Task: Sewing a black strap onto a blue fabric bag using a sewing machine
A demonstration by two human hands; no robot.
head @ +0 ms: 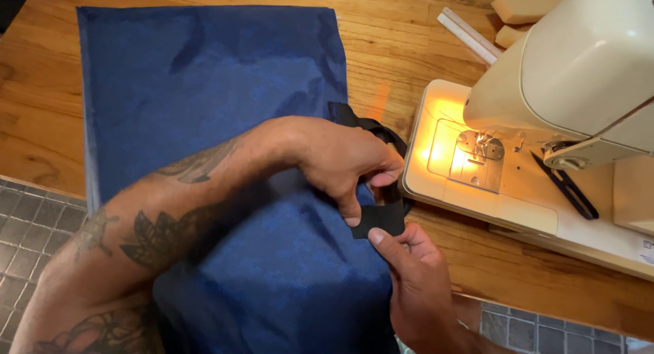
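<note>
A blue patterned fabric (pixel 204 75) lies flat on the wooden table (pixel 41 95). At its right edge a black strap (pixel 378 220) loops out toward the sewing machine. My left hand (pixel 337 160) reaches across the fabric and pinches the strap's folded end with thumb and forefinger. My right hand (pixel 415 286) comes up from below and holds the same strap end with its thumb on the lower edge. Both hands meet at the fabric's right edge, just left of the machine's base.
A cream sewing machine (pixel 579 75) stands at the right, its lamp lighting the needle plate (pixel 479 160). Black snips (pixel 565 186) lie on its bed. A clear ruler (pixel 470 35) and foam pieces (pixel 521 10) lie behind. A grey tiled floor (pixel 27 224) shows below the table edge.
</note>
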